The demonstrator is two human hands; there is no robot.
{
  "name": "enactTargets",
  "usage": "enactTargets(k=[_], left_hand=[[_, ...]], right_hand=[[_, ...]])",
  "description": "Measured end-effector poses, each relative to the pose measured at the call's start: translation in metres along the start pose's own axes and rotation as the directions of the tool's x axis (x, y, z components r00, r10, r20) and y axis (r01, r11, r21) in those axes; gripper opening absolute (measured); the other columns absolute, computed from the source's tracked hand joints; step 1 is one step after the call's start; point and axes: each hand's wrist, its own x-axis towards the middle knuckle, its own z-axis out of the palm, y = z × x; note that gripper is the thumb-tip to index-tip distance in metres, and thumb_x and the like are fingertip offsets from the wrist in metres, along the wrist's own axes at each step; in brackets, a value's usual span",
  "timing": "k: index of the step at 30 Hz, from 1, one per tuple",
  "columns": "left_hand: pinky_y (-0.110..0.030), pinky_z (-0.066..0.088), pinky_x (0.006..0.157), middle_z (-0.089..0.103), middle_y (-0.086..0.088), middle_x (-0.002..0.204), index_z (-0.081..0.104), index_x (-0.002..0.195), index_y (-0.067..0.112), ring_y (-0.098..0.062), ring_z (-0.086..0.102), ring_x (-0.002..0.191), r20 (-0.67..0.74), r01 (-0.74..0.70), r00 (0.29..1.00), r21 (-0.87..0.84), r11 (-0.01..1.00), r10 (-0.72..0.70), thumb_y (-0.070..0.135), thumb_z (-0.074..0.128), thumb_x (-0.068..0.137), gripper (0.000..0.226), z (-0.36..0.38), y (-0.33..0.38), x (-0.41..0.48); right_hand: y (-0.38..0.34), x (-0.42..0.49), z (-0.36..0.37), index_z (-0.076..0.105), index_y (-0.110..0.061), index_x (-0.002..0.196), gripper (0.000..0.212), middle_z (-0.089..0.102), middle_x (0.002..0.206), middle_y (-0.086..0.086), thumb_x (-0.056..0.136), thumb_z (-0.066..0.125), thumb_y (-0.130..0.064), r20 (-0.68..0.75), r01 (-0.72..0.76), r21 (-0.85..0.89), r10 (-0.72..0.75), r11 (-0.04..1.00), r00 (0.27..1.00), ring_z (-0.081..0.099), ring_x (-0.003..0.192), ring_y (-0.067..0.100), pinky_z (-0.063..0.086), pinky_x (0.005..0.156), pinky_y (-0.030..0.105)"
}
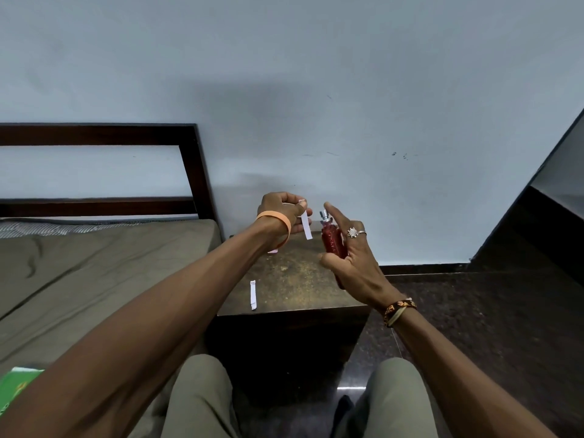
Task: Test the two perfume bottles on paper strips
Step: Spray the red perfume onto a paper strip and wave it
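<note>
My right hand [350, 257] holds a red perfume bottle [331, 241] upright above the small dark table [300, 279], with the index finger raised beside its silver spray nozzle. My left hand [282, 213] pinches a white paper strip [306, 226] that hangs down just left of the nozzle. A second white paper strip [253, 294] lies flat on the table near its front left edge. A small pink object [273, 250] shows under my left wrist; I cannot tell what it is. A second bottle is not in sight.
A bed with an olive sheet [94, 279] and a dark wooden headboard [196, 172] stands to the left. A pale wall [316, 90] is directly behind the table. Dark floor [474, 327] lies to the right. My knees [202, 396] are below the table.
</note>
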Motion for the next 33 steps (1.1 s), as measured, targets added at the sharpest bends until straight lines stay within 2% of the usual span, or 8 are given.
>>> enactTargets(k=[2, 8, 13, 17, 21, 26, 33], left_hand=[[-0.046, 0.059, 0.074, 0.070, -0.023, 0.092, 0.060, 0.082, 0.005, -0.037, 0.071, 0.081, 0.000, -0.002, 1.000, -0.002, 1.000, 0.002, 0.004, 0.061, 0.089, 0.007, -0.002, 0.002, -0.001], [-0.043, 0.060, 0.070, 0.070, -0.020, 0.087, 0.061, 0.085, 0.005, -0.036, 0.071, 0.079, 0.000, -0.012, 1.000, 0.013, 1.000, 0.012, 0.004, 0.061, 0.090, 0.005, -0.008, 0.006, -0.004], [-0.038, 0.060, 0.061, 0.068, -0.019, 0.082, 0.060, 0.082, 0.005, -0.033, 0.070, 0.071, 0.003, -0.019, 1.000, -0.018, 1.000, 0.019, 0.002, 0.061, 0.089, 0.007, -0.009, 0.005, -0.007], [-0.035, 0.059, 0.055, 0.065, -0.018, 0.077, 0.059, 0.079, 0.005, -0.029, 0.068, 0.064, -0.020, -0.021, 1.000, -0.038, 0.999, 0.020, 0.000, 0.062, 0.088, 0.010, -0.011, 0.006, -0.009], [-0.042, 0.060, 0.065, 0.067, -0.019, 0.078, 0.059, 0.082, 0.004, -0.034, 0.069, 0.072, -0.013, -0.008, 1.000, -0.049, 0.999, 0.008, 0.000, 0.061, 0.088, 0.007, -0.013, 0.005, -0.006], [-0.043, 0.060, 0.069, 0.069, -0.022, 0.086, 0.060, 0.084, 0.003, -0.035, 0.071, 0.078, -0.021, -0.005, 1.000, -0.050, 0.999, 0.004, 0.002, 0.059, 0.090, 0.006, -0.018, 0.003, -0.001], [-0.033, 0.060, 0.057, 0.067, -0.020, 0.082, 0.058, 0.082, 0.005, -0.030, 0.069, 0.069, -0.040, 0.008, 0.999, -0.067, 0.998, -0.011, 0.002, 0.059, 0.090, 0.009, -0.021, 0.002, 0.002]], right_hand=[[-0.005, -0.001, 0.002, 0.012, -0.059, 0.146, 0.087, 0.036, 0.121, 0.001, 0.072, 0.054, -0.043, 0.001, 0.027, -0.087, -0.027, 0.996, 1.000, 0.049, 0.096, 0.017, 0.055, 0.080, 0.043], [-0.010, 0.006, 0.007, 0.008, -0.055, 0.147, 0.086, 0.038, 0.117, 0.006, 0.074, 0.054, -0.044, -0.074, 0.042, -0.355, -0.073, 0.934, 0.995, 0.050, 0.091, 0.027, 0.055, 0.078, 0.044], [-0.018, 0.011, 0.011, 0.017, -0.052, 0.138, 0.078, 0.037, 0.118, 0.006, 0.074, 0.059, -0.044, -0.056, 0.042, -0.475, -0.077, 0.879, 0.995, 0.051, 0.096, 0.030, 0.055, 0.078, 0.048], [-0.017, 0.008, 0.021, 0.023, -0.049, 0.140, 0.077, 0.035, 0.116, 0.005, 0.073, 0.062, -0.042, -0.047, 0.039, -0.454, -0.067, 0.890, 0.997, 0.048, 0.098, 0.029, 0.056, 0.069, 0.043], [-0.015, 0.006, 0.023, 0.021, -0.051, 0.142, 0.080, 0.035, 0.115, 0.005, 0.074, 0.062, -0.041, -0.052, 0.029, -0.429, -0.056, 0.903, 0.997, 0.048, 0.097, 0.027, 0.057, 0.068, 0.040], [-0.013, -0.001, 0.025, 0.021, -0.050, 0.139, 0.079, 0.036, 0.117, 0.005, 0.074, 0.064, -0.041, -0.047, 0.008, -0.430, -0.031, 0.903, 0.998, 0.049, 0.098, 0.026, 0.057, 0.069, 0.040], [-0.006, -0.009, 0.029, 0.020, -0.052, 0.138, 0.078, 0.040, 0.117, 0.005, 0.072, 0.062, -0.047, 0.024, 0.009, -0.451, 0.002, 0.893, 1.000, 0.050, 0.100, 0.027, 0.058, 0.072, 0.043]])
